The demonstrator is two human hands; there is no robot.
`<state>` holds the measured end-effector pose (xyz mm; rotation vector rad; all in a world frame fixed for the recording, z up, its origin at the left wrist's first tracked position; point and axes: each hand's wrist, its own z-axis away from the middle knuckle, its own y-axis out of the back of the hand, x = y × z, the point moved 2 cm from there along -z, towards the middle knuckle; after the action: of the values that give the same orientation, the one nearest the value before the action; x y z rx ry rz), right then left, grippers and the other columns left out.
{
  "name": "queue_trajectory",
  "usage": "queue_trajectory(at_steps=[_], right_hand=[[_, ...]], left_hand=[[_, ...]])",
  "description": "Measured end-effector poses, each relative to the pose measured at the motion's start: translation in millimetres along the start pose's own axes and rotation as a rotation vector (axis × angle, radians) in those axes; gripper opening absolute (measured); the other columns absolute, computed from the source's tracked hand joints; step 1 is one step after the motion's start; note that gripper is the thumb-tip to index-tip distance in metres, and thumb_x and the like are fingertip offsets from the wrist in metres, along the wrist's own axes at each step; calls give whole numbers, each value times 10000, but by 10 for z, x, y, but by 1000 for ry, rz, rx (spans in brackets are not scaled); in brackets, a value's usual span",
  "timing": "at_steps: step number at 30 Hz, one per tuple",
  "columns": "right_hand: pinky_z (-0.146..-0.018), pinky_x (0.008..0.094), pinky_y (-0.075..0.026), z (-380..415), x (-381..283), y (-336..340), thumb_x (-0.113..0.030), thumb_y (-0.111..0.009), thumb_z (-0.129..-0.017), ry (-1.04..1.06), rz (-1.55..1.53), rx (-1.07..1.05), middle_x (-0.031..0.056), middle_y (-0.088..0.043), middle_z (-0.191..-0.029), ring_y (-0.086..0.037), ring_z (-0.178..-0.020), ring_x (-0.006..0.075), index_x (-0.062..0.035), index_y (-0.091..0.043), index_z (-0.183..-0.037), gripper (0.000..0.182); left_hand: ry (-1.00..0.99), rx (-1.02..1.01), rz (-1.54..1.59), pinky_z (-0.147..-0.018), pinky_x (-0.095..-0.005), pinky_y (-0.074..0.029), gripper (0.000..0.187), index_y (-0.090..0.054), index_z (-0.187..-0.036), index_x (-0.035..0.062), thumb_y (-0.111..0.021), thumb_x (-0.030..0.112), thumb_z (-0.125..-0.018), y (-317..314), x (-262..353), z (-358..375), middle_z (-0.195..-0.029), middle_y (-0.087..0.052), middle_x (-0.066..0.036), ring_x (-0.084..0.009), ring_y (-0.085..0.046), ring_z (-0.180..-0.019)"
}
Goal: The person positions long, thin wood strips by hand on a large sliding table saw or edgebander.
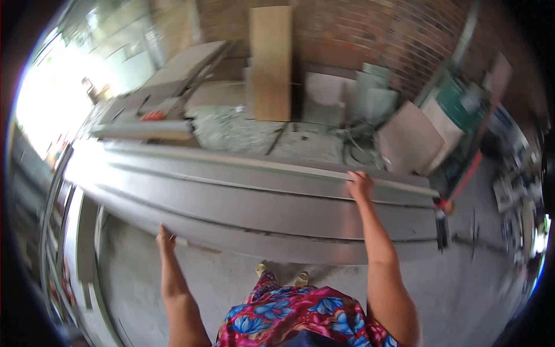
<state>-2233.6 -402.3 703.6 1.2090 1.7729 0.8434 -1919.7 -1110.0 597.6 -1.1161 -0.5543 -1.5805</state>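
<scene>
A long grey metal panel (pixel 277 213) with dark lengthwise grooves stretches across in front of me, its left end bright with glare. My left hand (pixel 166 236) is at the panel's near edge, its fingers closed on that edge and partly hidden. Along the far side of the panel runs a long pale strip (pixel 266 165). My right hand (pixel 361 185) is closed around this strip towards its right end. Some blur softens both hands.
Behind the panel, a tan board (pixel 272 63) stands upright near a brick wall (pixel 370 34). Metal frames (pixel 81 248) stand at the left. Leaning sheets (pixel 410 139) and a clutter of equipment (pixel 517 196) occupy the right. Grey floor (pixel 139 272) shows below.
</scene>
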Motion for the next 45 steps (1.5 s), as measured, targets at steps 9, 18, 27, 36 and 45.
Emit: queue_trajectory(at_steps=[9, 18, 27, 36, 45], right_hand=[[-1008, 474, -300, 1296, 207, 1094, -280, -662, -787, -523, 33, 79, 174, -385, -1346, -350, -1252, 347, -145, -482, -1282, 543], [-1061, 471, -228, 2411, 1040, 1435, -388, -623, -789, -1326, 237, 356, 213, -188, -1462, -192, -1328, 398, -112, -357, -1364, 691], [-1040, 457, -311, 2287, 897, 1537, -329, -607, -833, -1346, 157, 376, 212, -68, -1483, -180, -1322, 425, -83, -314, -1380, 668], [-1017, 471, -327, 2309, 1134, 1627, -340, -607, -829, -1292, 249, 355, 226, -99, -1475, -235, -1283, 450, -83, -340, -1369, 655], [-1015, 470, -331, 2333, 1718, 1815, -351, -617, -827, -1319, 195, 390, 230, -122, -1469, -253, -1276, 445, -88, -381, -1344, 627]], left_hand=[[208, -515, -56, -862, -370, -440, 489, -478, -1227, 102, -427, 474, -913, 291, 296, -582, -1170, -538, -57, -219, -512, -1022], [26, -584, -183, -888, -393, -394, 612, -402, -1321, 86, -362, 538, -909, -1774, -562, 789, -1280, -477, -84, -248, -441, -1093], [53, -550, -251, -783, -350, -394, 609, -424, -1294, 85, -356, 551, -907, -2155, -936, 1392, -1205, -514, -72, -216, -447, -969], [19, -439, -275, -678, -307, -395, 609, -447, -1267, 84, -349, 564, -906, -1959, -930, 1507, -1131, -551, -61, -184, -452, -845], [-42, -309, -276, -572, -263, -395, 611, -469, -1240, 82, -343, 576, -904, -1658, -843, 1565, -1057, -587, -49, -153, -458, -720]])
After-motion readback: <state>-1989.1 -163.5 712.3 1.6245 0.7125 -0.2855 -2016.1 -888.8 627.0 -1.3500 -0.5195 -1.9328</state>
